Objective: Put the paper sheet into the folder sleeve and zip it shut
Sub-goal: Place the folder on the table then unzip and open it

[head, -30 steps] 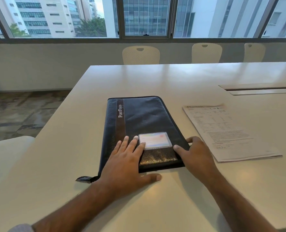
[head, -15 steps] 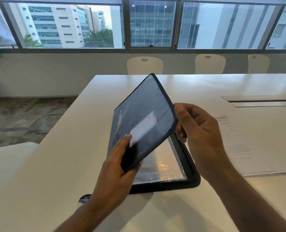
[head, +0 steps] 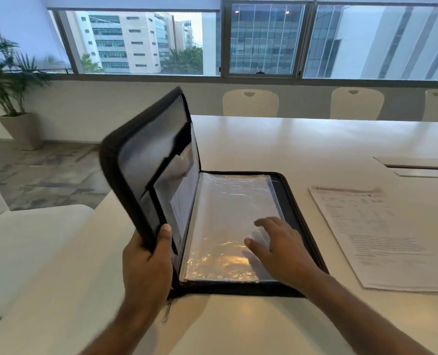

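Observation:
A black zip folder [head: 300, 201] lies open on the white table [head: 238, 324]. My left hand [head: 146, 267] grips the near edge of its cover [head: 135, 160] and holds it nearly upright. Clear plastic sleeves [head: 228, 216] lie flat in the right half. My right hand [head: 282, 249] rests on them with fingers spread, holding nothing. The printed paper sheet [head: 376, 237] lies flat on the table just right of the folder, apart from both hands. The zipper pull [head: 167, 310] hangs off the folder's near left corner.
White chairs [head: 250, 102] stand along the table's far side under the windows. A cable hatch [head: 417, 169] sits in the tabletop at the far right. A potted plant [head: 10, 103] is on the floor at left. Another white chair [head: 28, 239] is at my left.
The closed folder has been opened: my left hand swung the cover up and left to nearly upright. My right hand let go of the cover and came down onto the sleeves.

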Demonstrator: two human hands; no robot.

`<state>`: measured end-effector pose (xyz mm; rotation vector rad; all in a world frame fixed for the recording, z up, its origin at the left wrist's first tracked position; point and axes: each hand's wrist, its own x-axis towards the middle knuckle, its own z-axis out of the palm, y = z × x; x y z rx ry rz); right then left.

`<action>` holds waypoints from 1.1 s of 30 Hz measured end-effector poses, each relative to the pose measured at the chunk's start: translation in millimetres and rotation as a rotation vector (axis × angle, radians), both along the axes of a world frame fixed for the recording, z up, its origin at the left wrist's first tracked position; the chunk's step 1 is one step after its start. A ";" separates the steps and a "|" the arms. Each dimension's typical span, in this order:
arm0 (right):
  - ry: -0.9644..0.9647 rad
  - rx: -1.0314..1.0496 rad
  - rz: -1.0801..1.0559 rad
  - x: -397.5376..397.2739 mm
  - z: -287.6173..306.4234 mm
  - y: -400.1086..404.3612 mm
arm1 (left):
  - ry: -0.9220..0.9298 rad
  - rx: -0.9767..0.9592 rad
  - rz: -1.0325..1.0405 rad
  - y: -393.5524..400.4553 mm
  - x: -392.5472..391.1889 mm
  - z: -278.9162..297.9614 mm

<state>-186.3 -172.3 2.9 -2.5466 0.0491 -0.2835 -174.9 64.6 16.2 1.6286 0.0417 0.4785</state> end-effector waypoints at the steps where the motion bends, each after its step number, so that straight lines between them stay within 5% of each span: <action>1: 0.007 -0.035 0.010 0.1 -3.5 -1.3 | 0.003 -0.003 0.027 3.1 1.1 -0.7; 10: -0.005 -0.155 0.061 -0.2 -13.4 -4.8 | 0.166 -0.139 0.246 34.1 4.2 -20.1; 22: -0.011 -0.156 0.069 -0.4 -15.8 -5.6 | 0.074 0.464 0.599 60.7 -1.2 -23.9; 28: -0.017 -0.142 0.078 -0.1 -16.8 -5.8 | -0.085 0.981 0.261 44.0 -4.6 -20.4; 33: -0.017 -0.131 0.091 -2.0 -16.4 -6.9 | 0.022 1.066 -0.007 47.2 2.6 -19.3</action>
